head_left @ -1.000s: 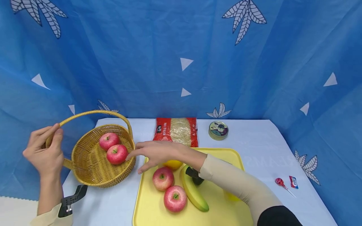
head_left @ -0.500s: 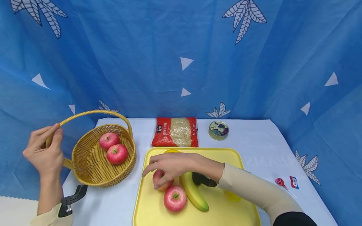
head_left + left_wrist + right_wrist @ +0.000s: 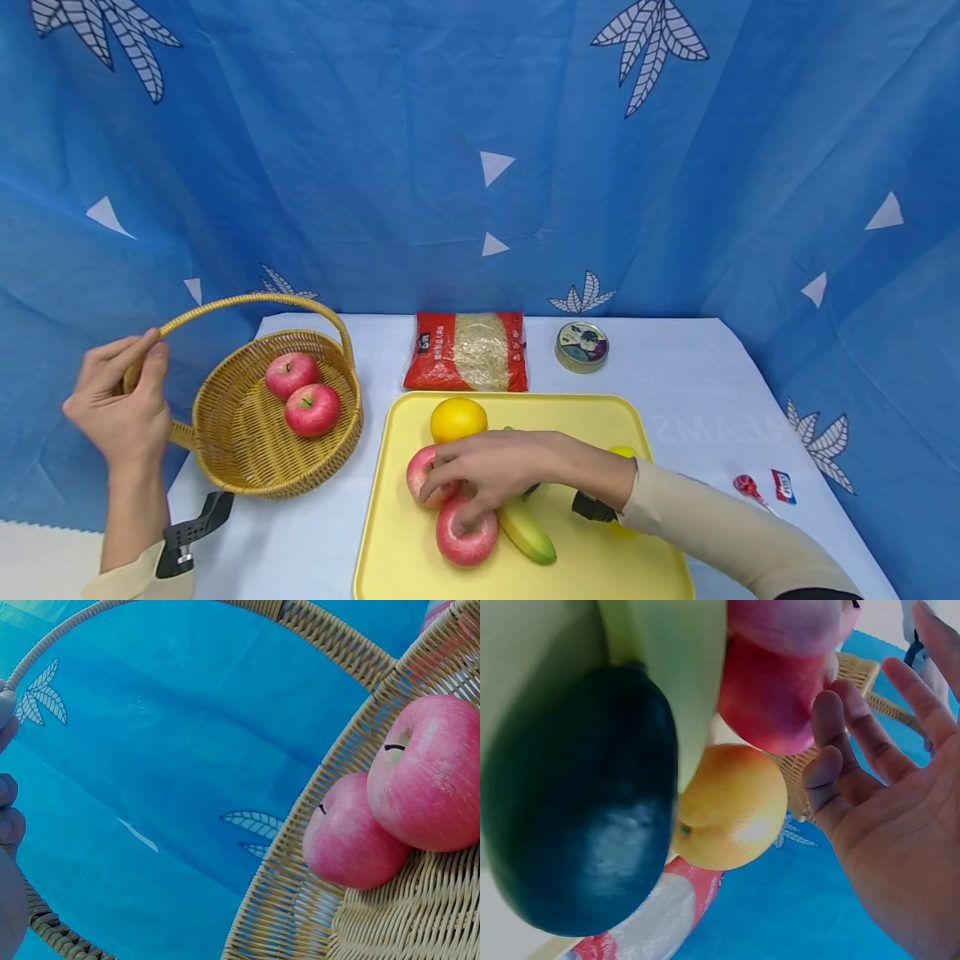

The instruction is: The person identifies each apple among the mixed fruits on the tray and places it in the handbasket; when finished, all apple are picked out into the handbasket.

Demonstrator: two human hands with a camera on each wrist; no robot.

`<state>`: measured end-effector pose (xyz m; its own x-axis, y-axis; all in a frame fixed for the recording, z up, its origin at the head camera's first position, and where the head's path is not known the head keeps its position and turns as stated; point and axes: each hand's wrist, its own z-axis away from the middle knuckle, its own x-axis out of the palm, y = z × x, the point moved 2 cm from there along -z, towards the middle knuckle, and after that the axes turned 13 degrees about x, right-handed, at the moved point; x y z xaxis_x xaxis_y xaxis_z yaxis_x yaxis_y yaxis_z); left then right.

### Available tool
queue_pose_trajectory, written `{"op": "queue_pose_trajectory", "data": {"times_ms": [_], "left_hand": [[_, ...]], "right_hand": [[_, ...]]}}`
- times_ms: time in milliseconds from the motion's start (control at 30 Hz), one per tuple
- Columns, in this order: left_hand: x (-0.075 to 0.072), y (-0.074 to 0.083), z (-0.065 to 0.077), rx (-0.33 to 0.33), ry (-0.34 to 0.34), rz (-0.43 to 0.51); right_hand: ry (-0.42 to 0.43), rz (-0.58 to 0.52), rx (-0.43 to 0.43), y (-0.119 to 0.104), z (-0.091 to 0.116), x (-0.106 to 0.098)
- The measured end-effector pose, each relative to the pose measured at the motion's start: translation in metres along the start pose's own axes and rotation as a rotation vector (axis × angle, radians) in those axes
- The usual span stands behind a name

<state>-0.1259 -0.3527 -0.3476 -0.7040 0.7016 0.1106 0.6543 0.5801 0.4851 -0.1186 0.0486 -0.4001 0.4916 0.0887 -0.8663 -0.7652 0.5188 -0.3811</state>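
My left hand [image 3: 123,404] grips the arched handle [image 3: 258,297] of a wicker basket [image 3: 288,483], which is tilted so its inside shows. Two red apples, one behind [image 3: 291,375] and one in front [image 3: 312,410], lie in it. My right hand [image 3: 498,467] reaches over a yellow tray [image 3: 600,575], its fingers spread and slightly bent. Under the fingertips are a front apple [image 3: 467,550] and a rear apple [image 3: 422,473], both partly covered. A banana [image 3: 528,537], an orange [image 3: 459,419] and a dark green oval fruit [image 3: 585,810] lie close by; the forearm hides part of them.
Behind the tray lies a red packet [image 3: 465,352] with a clear window, next to a round tin [image 3: 582,347]. A lollipop [image 3: 746,487] and a small red-and-blue packet [image 3: 783,486] are at the right. Yellow fruit [image 3: 623,451] shows behind my right forearm.
My right hand has moved from the basket's rim back to the right, over the tray, and down to the front apple. The left hand and basket stay put.
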Motion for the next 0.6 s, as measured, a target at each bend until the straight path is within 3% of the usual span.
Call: {"op": "queue_pose_trajectory", "data": {"times_ms": [600], "left_hand": [[0.0, -0.001, 0.001, -0.001, 0.018, 0.039]], "right_hand": [[0.005, 0.088, 0.031, -0.001, 0.021, 0.021]]}}
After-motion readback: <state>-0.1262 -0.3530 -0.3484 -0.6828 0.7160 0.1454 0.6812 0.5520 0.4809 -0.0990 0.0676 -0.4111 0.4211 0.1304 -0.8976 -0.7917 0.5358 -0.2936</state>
